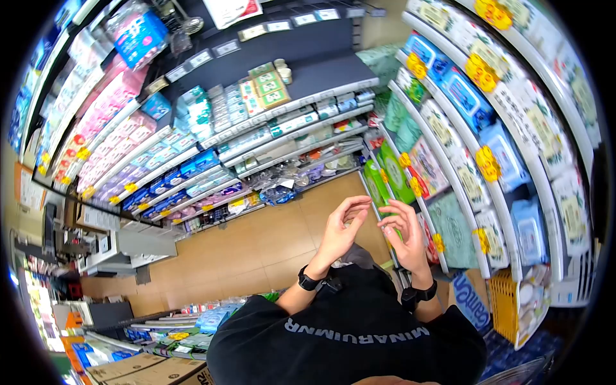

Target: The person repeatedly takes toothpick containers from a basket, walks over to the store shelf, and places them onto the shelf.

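My left hand (343, 228) is raised in front of my chest, its fingers slightly bent and apart, with nothing in it. Beside it, my right hand (405, 234) is also empty, fingers loosely curved and spread. The two hands face each other across a small gap and do not touch. Both wrists wear black bands, each with a dark device. Nearest to my right hand is the shelf on the right, where green packs (393, 173) and a pale green pack (452, 228) stand on the lower levels.
Shelves ahead hold pink packs (112, 96), small green-and-cream boxes (271, 88) and blue packs (199, 163). White and blue wipe packs (467, 96) line the right shelves. A yellow basket (504, 305) stands at lower right. Cardboard boxes (144, 369) are at lower left. Tan floor tiles (256, 234) lie between.
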Action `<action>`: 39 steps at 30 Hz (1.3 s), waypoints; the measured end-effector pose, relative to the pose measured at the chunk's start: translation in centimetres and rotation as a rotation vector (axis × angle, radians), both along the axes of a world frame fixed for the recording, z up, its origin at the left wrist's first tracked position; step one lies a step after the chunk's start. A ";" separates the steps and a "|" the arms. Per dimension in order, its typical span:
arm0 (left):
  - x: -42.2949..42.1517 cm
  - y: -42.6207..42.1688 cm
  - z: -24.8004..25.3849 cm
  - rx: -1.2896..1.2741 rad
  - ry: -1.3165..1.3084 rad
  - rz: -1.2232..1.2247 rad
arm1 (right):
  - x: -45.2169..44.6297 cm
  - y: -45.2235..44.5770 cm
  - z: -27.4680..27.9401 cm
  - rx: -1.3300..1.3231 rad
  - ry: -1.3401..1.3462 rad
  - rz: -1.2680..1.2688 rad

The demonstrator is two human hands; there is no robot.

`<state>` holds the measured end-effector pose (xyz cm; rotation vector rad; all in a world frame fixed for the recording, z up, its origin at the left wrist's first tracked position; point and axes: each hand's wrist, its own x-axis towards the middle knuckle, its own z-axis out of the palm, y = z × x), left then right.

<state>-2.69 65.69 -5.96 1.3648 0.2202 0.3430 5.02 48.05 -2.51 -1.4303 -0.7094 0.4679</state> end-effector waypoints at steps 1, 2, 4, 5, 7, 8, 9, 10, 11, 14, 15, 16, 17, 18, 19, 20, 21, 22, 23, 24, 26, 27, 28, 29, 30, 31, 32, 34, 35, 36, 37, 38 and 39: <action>-0.3 -0.7 0.0 0.002 0.015 -0.042 | -0.8 -0.8 0.0 -0.007 0.002 -0.026; -0.6 -1.3 0.0 -0.003 0.016 -0.066 | -1.5 -1.5 0.1 -0.005 0.010 -0.050; -1.0 -2.3 0.2 -0.006 0.029 -0.120 | -2.6 -2.7 0.2 0.004 0.008 -0.102; -1.1 -2.8 0.1 -0.008 0.028 -0.144 | -3.2 -3.2 0.3 0.003 0.007 -0.126; -1.2 -3.9 -0.3 -0.014 -0.014 -0.187 | -4.2 -4.3 0.5 0.014 0.015 -0.176; -1.2 -4.3 -0.3 -0.015 -0.018 -0.214 | -4.6 -4.9 0.5 0.013 0.011 -0.203; -1.1 -4.8 -0.3 -0.031 -0.020 -0.245 | -4.9 -5.6 0.4 0.000 0.001 -0.221; -1.0 -5.3 -0.3 -0.047 -0.020 -0.277 | -5.3 -6.2 0.4 -0.014 -0.007 -0.240; -0.9 -5.8 -0.3 -0.049 -0.021 -0.304 | -5.6 -6.9 0.5 -0.016 -0.009 -0.267; -0.5 -7.6 -0.3 -0.082 -0.028 -0.376 | -6.6 -8.8 0.7 -0.007 -0.010 -0.351; -0.3 -8.1 -0.1 -0.089 -0.024 -0.395 | -6.8 -9.5 0.8 0.000 -0.014 -0.377; -0.1 -8.8 0.0 -0.097 -0.019 -0.416 | -7.1 -10.2 0.8 0.007 -0.018 -0.406; 0.2 -9.6 -0.2 -0.099 -0.019 -0.448 | -7.4 -11.0 1.0 0.005 -0.019 -0.438; 0.5 -10.4 -0.4 -0.096 -0.025 -0.466 | -7.7 -11.7 1.1 -0.002 -0.021 -0.468; 0.6 -11.2 -0.5 -0.092 -0.028 -0.482 | -8.1 -12.5 1.2 -0.009 -0.021 -0.497; 0.8 -12.0 -0.5 -0.091 -0.024 -0.510 | -8.4 -13.3 1.2 -0.008 -0.018 -0.525; 1.0 -12.9 -0.5 -0.082 -0.028 -0.543 | -8.7 -14.2 1.2 -0.011 -0.034 -0.558; 1.3 -13.9 -0.5 -0.071 -0.034 -0.577 | -8.9 -15.1 1.2 -0.013 -0.053 -0.591; 1.5 -15.0 -0.4 -0.069 -0.032 -0.609 | -9.3 -16.1 1.2 -0.012 -0.051 -0.623; 1.6 -16.0 -0.1 -0.080 -0.029 -0.634 | -9.7 -17.1 1.2 0.002 -0.055 -0.655; 1.9 -18.3 0.0 -0.085 -0.023 -0.687 | -10.4 -19.4 1.1 0.013 -0.071 -0.725; 2.1 -19.4 0.0 -0.072 -0.031 -0.710 | -10.7 -20.5 1.0 0.017 -0.067 -0.752; 2.3 -20.5 0.0 -0.057 -0.040 -0.731 | -11.0 -21.6 0.9 0.029 -0.073 -0.784; 2.4 -21.7 0.3 -0.051 -0.036 -0.756 | -11.4 -22.8 0.8 0.040 -0.078 -0.816; 2.5 -22.9 0.7 -0.041 -0.043 -0.778 | -11.7 -23.9 0.9 0.039 -0.077 -0.846; 2.6 -24.3 0.9 -0.031 -0.054 -0.802 | -11.9 -25.2 0.8 0.047 -0.079 -0.873; 2.8 -25.7 0.8 -0.024 -0.056 -0.829 | -12.2 -26.6 0.8 0.049 -0.084 -0.896; 3.1 -28.5 0.4 -0.034 -0.075 -0.863 | -12.7 -29.2 0.8 0.057 -0.089 -0.942; 3.2 -29.9 0.5 -0.029 -0.075 -0.885 | -13.0 -30.6 1.1 0.060 -0.090 -0.967; 3.4 -31.3 0.6 -0.018 -0.083 -0.905 | -13.3 -31.8 1.2 0.063 -0.090 -0.991; 3.4 -32.7 0.9 -0.008 -0.090 -0.923 | -13.6 -33.1 1.3 0.070 -0.089 -1.009; 3.4 -34.1 1.4 0.004 -0.058 -0.944 | -13.9 -34.3 1.3 0.094 -0.083 -1.037; 3.6 -35.5 1.6 0.011 -0.059 -0.961 | -14.1 -35.6 1.3 0.119 -0.077 -1.064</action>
